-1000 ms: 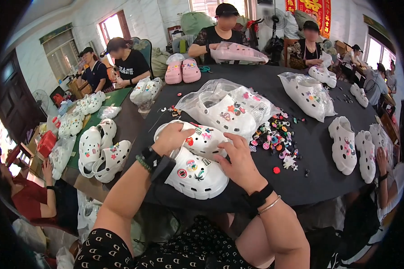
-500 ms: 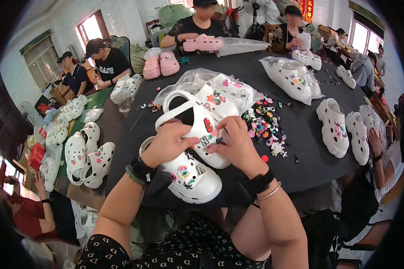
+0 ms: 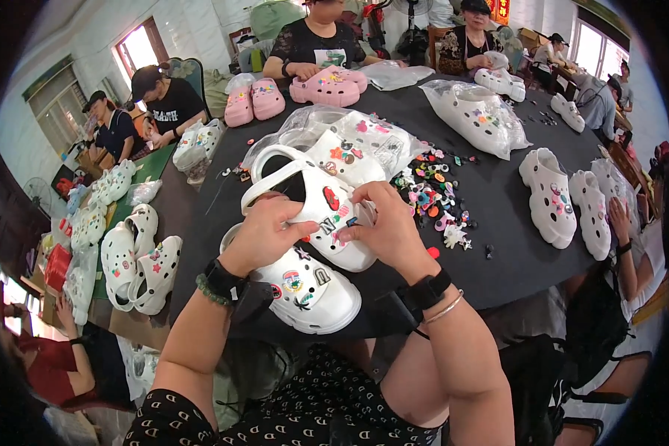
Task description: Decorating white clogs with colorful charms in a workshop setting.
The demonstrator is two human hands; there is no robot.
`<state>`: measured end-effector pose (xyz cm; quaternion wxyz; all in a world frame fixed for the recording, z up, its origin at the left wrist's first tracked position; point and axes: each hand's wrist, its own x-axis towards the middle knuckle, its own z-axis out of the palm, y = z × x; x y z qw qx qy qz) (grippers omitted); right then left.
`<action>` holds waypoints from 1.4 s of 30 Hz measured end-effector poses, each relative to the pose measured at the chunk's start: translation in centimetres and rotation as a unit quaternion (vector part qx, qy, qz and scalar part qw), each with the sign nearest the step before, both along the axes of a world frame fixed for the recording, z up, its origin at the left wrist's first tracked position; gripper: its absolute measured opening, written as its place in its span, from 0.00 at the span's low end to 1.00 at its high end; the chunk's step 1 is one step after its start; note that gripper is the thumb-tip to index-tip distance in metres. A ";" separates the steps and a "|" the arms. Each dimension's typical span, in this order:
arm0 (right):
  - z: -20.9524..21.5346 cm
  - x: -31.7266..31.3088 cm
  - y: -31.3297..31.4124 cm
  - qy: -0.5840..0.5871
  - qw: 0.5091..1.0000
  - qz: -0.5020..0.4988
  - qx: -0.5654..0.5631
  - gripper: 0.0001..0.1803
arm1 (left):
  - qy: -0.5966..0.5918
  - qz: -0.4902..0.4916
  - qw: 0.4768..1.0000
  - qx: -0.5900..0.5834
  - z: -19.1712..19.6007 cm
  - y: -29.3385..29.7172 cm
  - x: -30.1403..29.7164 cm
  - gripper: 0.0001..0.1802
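Note:
A white clog (image 3: pixel 349 256) with colourful charms on its upper is tilted in front of me. My left hand (image 3: pixel 271 230) is closed around its opening side, the thumb lying on the upper beside a letter charm (image 3: pixel 326 227). My right hand (image 3: pixel 390 227) bends over the other side of the upper, thumb and fingertips around a small dark-and-blue shoe charm (image 3: pixel 351 221); whether it is fully seated cannot be made out. A second white clog (image 3: pixel 323 301), decorated with charms, lies under and nearer to me, partly covered by my left hand and the upper clog.
Behind the clog lies a bagged white pair (image 3: pixel 383 141). A pile of loose charms (image 3: pixel 435 197) spreads to the right on the black table (image 3: pixel 490 275). White clogs (image 3: pixel 548 197) stand farther right, others (image 3: pixel 119 260) at left. Co-workers sit around; one handles pink clogs (image 3: pixel 327 85).
The small dark charm now sits closer to the clog's upper, with my right fingertips around it. My view has shifted slightly. Across the table, a person has lowered the pink clogs onto the tabletop.

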<state>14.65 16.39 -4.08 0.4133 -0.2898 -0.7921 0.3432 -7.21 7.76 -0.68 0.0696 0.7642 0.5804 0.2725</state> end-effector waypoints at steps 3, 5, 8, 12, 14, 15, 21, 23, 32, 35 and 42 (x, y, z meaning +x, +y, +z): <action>-0.3 -0.2 0.1 0.008 1.000 -0.003 0.029 0.28 | -0.062 0.010 0.998 0.005 -0.4 -0.1 0.2 0.13; -0.4 -0.3 0.1 0.006 0.999 -0.005 0.040 0.26 | -0.098 0.011 0.995 0.014 -0.4 -0.1 0.4 0.15; -0.8 -0.3 0.2 0.015 0.998 -0.007 0.056 0.24 | -0.125 0.003 0.992 -0.002 -0.2 -0.2 0.5 0.15; -0.9 -0.3 0.3 0.002 0.998 -0.018 0.058 0.22 | -0.078 0.010 0.997 0.019 -0.4 -0.1 0.0 0.15; -0.9 -0.4 0.2 -0.003 0.998 -0.018 0.065 0.20 | -0.065 0.012 0.998 0.017 -0.4 -0.2 -0.1 0.16; -1.0 -0.5 0.2 0.005 0.995 -0.013 0.096 0.19 | -0.088 0.014 0.996 0.007 -0.5 -0.2 -0.1 0.17; -0.9 -0.9 -0.2 0.028 0.990 -0.011 0.134 0.13 | -0.111 0.034 0.992 -0.041 0.0 -0.4 0.1 0.13; -1.2 -1.2 -0.1 0.053 0.986 -0.010 0.158 0.12 | -0.099 0.037 0.994 -0.041 -0.1 -0.3 -0.1 0.14; -2.2 -2.3 0.1 0.054 0.976 -0.062 0.201 0.08 | -0.091 0.034 0.995 0.006 -0.2 -0.3 0.3 0.22; -2.6 -2.5 0.2 0.090 0.985 -0.061 0.134 0.08 | -0.138 0.025 0.990 -0.009 -0.1 -0.3 0.6 0.23; -2.8 -2.7 0.4 0.113 0.992 -0.051 0.033 0.06 | -0.095 0.037 0.995 -0.003 0.0 -0.3 0.6 0.23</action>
